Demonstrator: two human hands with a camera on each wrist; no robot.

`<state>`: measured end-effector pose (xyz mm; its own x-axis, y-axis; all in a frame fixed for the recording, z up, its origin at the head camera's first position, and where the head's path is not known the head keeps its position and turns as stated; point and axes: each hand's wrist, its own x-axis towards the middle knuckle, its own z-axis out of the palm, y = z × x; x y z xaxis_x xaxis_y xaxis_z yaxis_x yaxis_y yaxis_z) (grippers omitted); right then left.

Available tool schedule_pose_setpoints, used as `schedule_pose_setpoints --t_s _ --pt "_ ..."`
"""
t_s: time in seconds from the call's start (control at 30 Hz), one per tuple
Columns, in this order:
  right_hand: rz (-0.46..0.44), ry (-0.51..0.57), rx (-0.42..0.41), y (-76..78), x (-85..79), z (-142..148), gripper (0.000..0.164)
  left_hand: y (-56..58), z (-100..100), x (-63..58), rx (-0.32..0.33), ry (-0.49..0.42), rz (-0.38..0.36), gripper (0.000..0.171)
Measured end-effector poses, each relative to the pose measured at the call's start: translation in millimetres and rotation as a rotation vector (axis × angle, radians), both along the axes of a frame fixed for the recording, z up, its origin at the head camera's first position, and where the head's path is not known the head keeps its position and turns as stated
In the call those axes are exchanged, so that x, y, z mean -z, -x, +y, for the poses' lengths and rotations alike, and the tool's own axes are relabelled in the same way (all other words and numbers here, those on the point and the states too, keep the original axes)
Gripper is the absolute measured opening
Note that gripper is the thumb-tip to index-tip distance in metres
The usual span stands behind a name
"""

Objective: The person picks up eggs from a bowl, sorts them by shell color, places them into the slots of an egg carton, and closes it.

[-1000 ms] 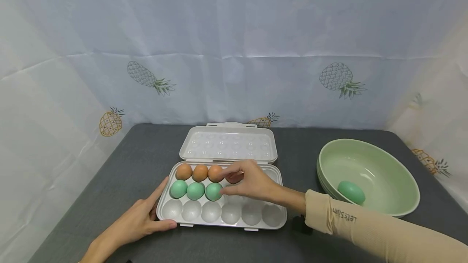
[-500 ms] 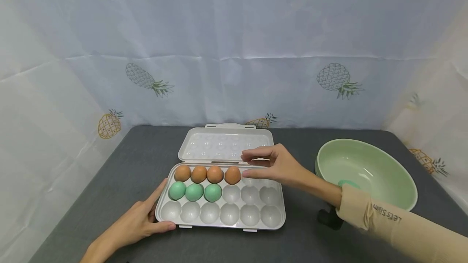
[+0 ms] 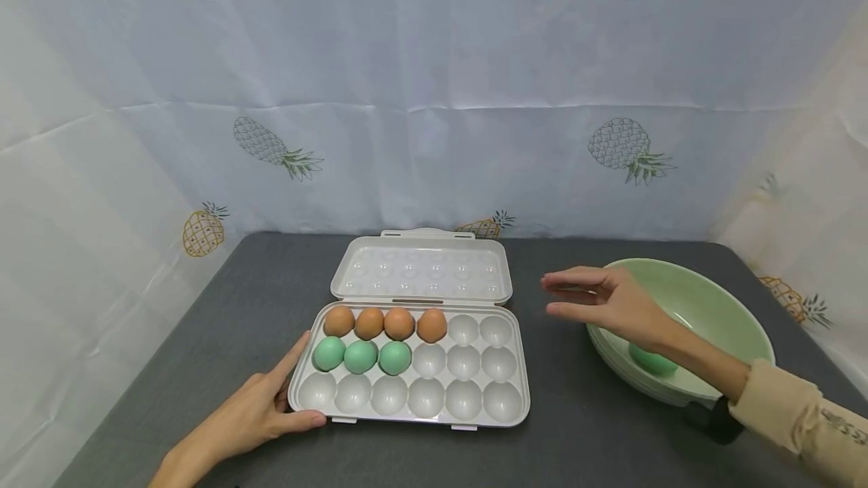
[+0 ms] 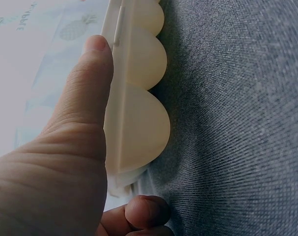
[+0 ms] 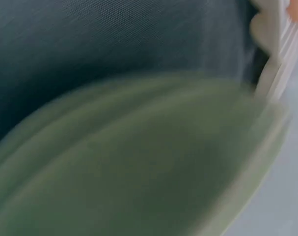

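A white plastic egg box (image 3: 478,413) lies with its lid (image 3: 420,269) folded back. Its back row has several brown eggs (image 3: 398,324) at the left; three green eggs (image 3: 361,356) sit in the middle row, also at the left. My left hand (image 3: 254,405) grips the box's front left corner; in the left wrist view the thumb (image 4: 85,88) lies along the rim, with curled fingers (image 4: 146,211) lower down. Holding nothing, my right hand (image 3: 620,307) is above the near left part of a green bowl (image 3: 732,315). Another green egg (image 3: 652,360) lies in that bowl, partly behind my wrist.
The bowl looks stacked on another, and its rim (image 5: 242,172) fills much of the right wrist view, blurred. Dark grey cloth (image 3: 542,382) covers the table. A pale curtain with pineapple prints (image 3: 420,96) hangs behind and at both sides.
My right hand let go of a brown egg in the back row and moved right, from the egg box to over the bowl. My left hand stayed at the corner.
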<state>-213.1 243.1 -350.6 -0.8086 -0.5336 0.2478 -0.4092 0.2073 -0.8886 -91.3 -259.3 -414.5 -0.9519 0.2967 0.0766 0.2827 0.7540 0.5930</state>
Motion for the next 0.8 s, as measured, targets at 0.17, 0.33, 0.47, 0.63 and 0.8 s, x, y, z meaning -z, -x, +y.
schedule_pose_setpoints --t_s 0.17,0.33,0.47,0.63,0.8 --pt "0.033 -0.036 0.038 -3.3 2.0 45.1 0.041 -0.3 -0.5 0.2 -0.003 0.014 0.019 0.112" --pt "0.046 -0.109 0.096 -10.7 6.8 77.0 0.043 -1.2 -0.4 0.9 -0.002 0.021 0.034 0.112" --pt "0.052 -0.137 0.119 -14.7 12.5 93.5 0.043 -1.5 -0.1 1.1 -0.002 0.019 0.037 0.112" --pt "0.062 -0.127 0.103 -15.9 22.1 109.4 0.045 -1.7 0.0 1.7 0.005 0.026 0.038 0.112" --pt "0.048 -0.176 0.127 -17.8 29.8 123.7 0.045 -1.4 1.0 1.4 0.001 0.026 0.043 0.112"
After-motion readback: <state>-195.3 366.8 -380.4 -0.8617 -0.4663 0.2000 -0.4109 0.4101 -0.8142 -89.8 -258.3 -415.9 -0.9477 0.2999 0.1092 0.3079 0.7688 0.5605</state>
